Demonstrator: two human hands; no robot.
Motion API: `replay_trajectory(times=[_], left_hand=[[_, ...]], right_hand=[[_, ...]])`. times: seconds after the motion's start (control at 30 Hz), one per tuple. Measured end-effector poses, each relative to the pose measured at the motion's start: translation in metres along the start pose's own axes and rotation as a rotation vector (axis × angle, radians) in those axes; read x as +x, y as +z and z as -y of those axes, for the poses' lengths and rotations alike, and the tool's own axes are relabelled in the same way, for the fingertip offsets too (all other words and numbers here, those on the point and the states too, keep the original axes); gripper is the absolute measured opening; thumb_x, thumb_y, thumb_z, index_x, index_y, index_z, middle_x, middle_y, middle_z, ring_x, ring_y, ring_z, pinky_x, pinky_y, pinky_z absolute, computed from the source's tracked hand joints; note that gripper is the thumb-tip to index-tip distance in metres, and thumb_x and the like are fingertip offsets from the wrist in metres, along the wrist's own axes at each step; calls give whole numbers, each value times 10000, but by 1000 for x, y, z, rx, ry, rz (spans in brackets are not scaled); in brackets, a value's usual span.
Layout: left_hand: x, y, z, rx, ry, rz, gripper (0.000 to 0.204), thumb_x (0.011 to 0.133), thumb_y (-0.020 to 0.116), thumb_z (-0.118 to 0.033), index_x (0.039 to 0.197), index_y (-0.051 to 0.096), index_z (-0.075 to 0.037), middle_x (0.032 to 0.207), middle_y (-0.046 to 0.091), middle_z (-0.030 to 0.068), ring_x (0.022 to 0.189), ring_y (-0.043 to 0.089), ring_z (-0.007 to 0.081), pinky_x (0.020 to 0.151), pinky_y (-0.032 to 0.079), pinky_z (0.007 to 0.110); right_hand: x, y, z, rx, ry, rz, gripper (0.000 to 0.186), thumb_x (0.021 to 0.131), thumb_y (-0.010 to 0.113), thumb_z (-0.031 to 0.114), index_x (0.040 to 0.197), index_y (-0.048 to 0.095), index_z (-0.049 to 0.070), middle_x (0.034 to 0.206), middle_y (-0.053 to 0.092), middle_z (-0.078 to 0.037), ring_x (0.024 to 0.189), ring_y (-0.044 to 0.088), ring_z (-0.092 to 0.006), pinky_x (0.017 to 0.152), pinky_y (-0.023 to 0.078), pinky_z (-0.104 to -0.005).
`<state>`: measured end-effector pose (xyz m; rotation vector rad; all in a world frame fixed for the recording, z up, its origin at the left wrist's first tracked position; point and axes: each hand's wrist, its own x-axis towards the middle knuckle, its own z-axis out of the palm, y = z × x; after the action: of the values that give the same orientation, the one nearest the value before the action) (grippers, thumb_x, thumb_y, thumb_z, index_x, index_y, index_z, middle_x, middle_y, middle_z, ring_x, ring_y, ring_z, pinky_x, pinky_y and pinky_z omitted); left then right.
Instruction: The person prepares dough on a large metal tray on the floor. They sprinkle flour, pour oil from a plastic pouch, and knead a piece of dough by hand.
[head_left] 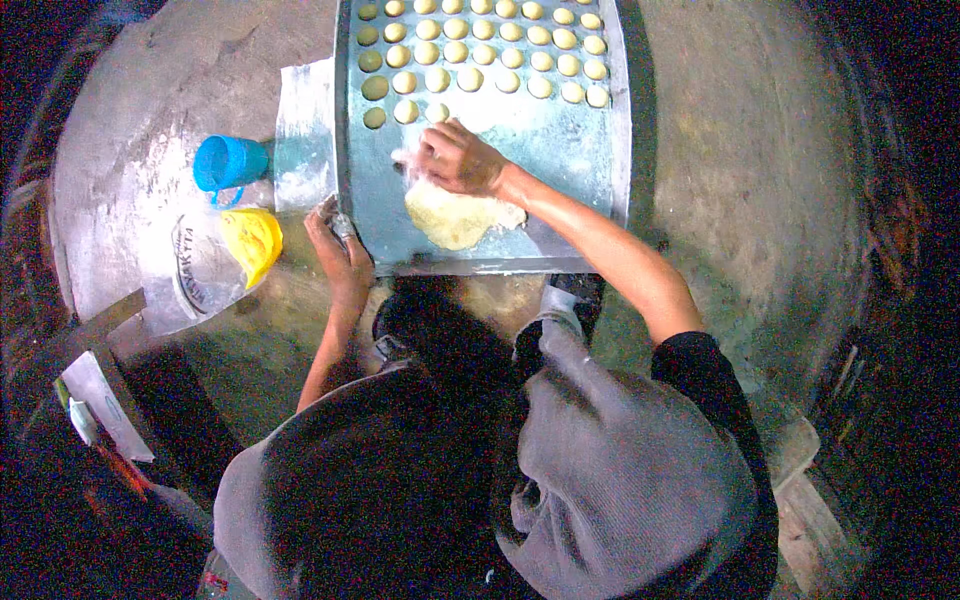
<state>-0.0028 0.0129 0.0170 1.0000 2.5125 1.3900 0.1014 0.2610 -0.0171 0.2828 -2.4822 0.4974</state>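
A large metal tray [580,160] lies in front of me, its far part covered with rows of small round dough pieces [455,52]. Near its front edge rests a flat, uneven sheet of pale yellow dough [455,222]. My right hand [458,160] is closed, knuckles up, over the far side of this sheet, just below the nearest row. Something whitish and blurred shows by its fingertips; what it holds is hidden. At the tray's near left corner, my left hand [342,255] has its fingers curled around something small and greyish, too unclear to name.
Left of the tray stand a blue plastic mug [230,163] and a yellow plastic bag or wrapper [253,245] on a white printed sack [195,275]. A pale, floury sheet [305,140] lies along the tray's left side. My knees are close to the tray's front edge.
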Motion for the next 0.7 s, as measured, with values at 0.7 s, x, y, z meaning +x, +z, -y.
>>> replay_trajectory(times=[0.7], left_hand=[[-4,0,7,21,30,-16,335,954,458,-81,1270,482,31,1166,484,203,1107,502,335,1001,392,418]], right_hand=[[21,-40,-11,-109,254,-242,384,849,648,268,1180,555,95,1021,547,-131,890,533,-322,724,416,-480]])
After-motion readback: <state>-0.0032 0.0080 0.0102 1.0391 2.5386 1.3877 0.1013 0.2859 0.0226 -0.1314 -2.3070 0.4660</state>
